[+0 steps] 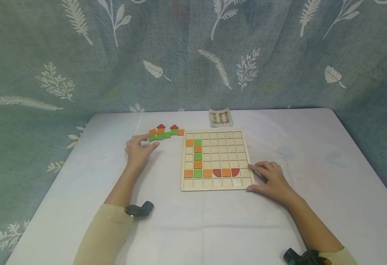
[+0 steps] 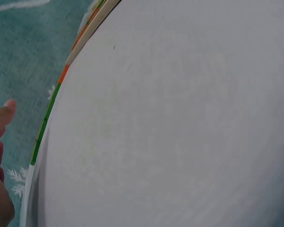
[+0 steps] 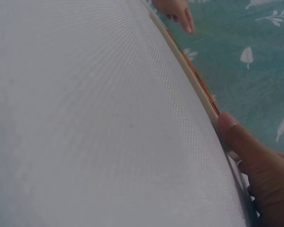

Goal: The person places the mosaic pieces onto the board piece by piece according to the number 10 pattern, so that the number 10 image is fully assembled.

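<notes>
Two pale sleeves (image 1: 104,235) come up from the bottom of the frame over a white cloth (image 1: 196,235), a dark camera (image 1: 141,209) at the left wrist; at lower right the right hand (image 1: 271,182) is spread fairly wide, thumb at the near right corner of the board (image 1: 222,149) and forefinger against its right edge; the right wrist view also has that thumb at the rim.

The board lies flat just right of the middle of the frame; along its second row from the bottom run orange, green, orange, red, orange and red pieces (image 1: 226,172); above the green one a column climbs orange, green, orange, green, with one more orange square left of the top.

Left of the board, the left hand (image 1: 137,149) reaches in with thumb and forefinger well parted; from here I cannot tell whether the fingertip touches the nearest of the loose tiles (image 1: 167,135); these are green and orange, clustered by the board's upper left corner, two red triangles (image 1: 174,127) behind; farther off, at upper middle, sits a card (image 1: 221,117) printed with a coloured grid; beyond it hangs a blue-green curtain (image 1: 180,92) with white leaves.
</notes>
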